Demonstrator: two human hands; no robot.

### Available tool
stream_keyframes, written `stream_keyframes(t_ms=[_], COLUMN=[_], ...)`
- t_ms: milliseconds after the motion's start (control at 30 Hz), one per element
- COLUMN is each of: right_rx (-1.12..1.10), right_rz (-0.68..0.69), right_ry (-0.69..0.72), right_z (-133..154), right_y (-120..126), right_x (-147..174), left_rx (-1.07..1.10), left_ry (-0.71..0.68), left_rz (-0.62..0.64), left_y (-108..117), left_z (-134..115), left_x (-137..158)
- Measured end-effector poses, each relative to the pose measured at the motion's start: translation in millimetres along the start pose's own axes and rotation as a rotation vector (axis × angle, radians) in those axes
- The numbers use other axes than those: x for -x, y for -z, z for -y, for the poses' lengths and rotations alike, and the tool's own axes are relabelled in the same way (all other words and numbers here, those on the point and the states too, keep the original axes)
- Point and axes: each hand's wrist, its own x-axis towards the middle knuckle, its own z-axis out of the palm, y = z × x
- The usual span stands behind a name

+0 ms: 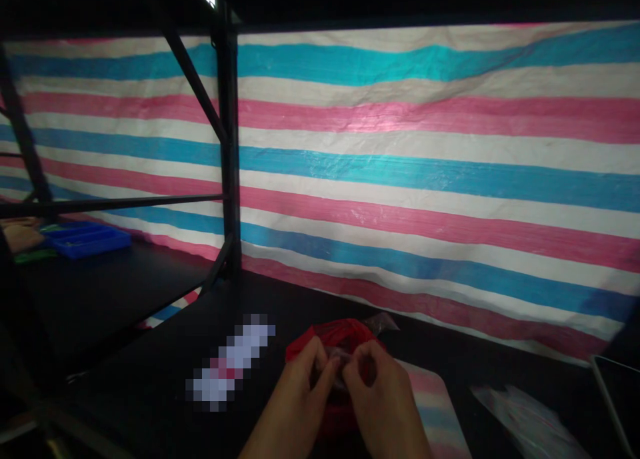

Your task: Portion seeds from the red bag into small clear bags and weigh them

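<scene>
Striped sheeting in bands of blue, pink and white fills the whole background beyond both hands, hanging as a wall behind the dark tabletop. Up and to the left of the grip stands a black metal rack, its upright post and slanted braces crossing in front of the sheeting, and on the rack's lower shelf, far off to the left, lies a blue tray. Directly under and just beyond the hands sits a red plastic bag, crumpled, with a bit of clear film sticking out at its far edge. The left hand and the right hand meet at the near side of the bag, fingertips pinched together on a small pale piece at its mouth; both are closed in a fine grip, though what exactly the piece is cannot be made out in the dim light. Beneath the right wrist lies a flat striped pad. Further right of the grip rests a clear plastic bag, and left of the grip lies a small blurred-out rectangular item, well apart from the hands.
</scene>
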Motion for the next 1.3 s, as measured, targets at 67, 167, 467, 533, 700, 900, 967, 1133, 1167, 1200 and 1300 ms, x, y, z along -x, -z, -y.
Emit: stream_keyframes(t_ms=[67,167,467,533,700,900,967,1133,1167,1200,1300], right_rx=[0.013,-0.058,-0.515,-0.611,-0.518,-0.168,-0.143,-0.142,-0.150,-0.159,-0.165], right_rz=[-0.035,0.000,0.073,0.083,-0.137,-0.260,-0.224,-0.142,-0.135,-0.132,-0.147], right_ry=[-0.006,0.003,-0.212,-0.255,-0.179,0.038,0.056,0.093,0.096,0.096,0.086], right_z=[-3.7,-5.4,-24.9,-27.7,-29.2,-34.6,-32.6,-19.4,-17.2,-15.4,-12.7], right_y=[6.9,15.4,-8.1,-8.3,1.1,-4.6,-5.9,-3.7,-3.7,-4.1,-7.0], right_x=[-3.0,-5.0,-6.9,-11.0,-21.8,-22.2,-20.9,-18.5,-18.2,-17.8,-16.4], left_rx=[-0.111,-0.168,0.210,0.159,-0.080,-0.307,-0.093,0.101,0.121,0.137,0.144], left_ry=[-0.003,-0.055,0.002,-0.009,-0.074,-0.028,-0.028,-0.064,-0.067,-0.067,-0.074], left_rz=[-0.014,-0.058,-0.130,-0.130,-0.329,-0.440,-0.309,-0.363,-0.388,-0.414,-0.470], left_y=[-2.3,-4.3,-2.3,-1.3,7.0,16.8,16.9,17.5,18.8,20.5,26.0], left_z=[0.3,-0.8,0.9,2.7,6.4,25.2,27.2,15.0,12.2,10.1,9.4], left_x=[1.1,-1.1,-13.6,-13.9,-11.2,-5.9,-6.8,-14.2,-15.3,-16.2,-17.2])
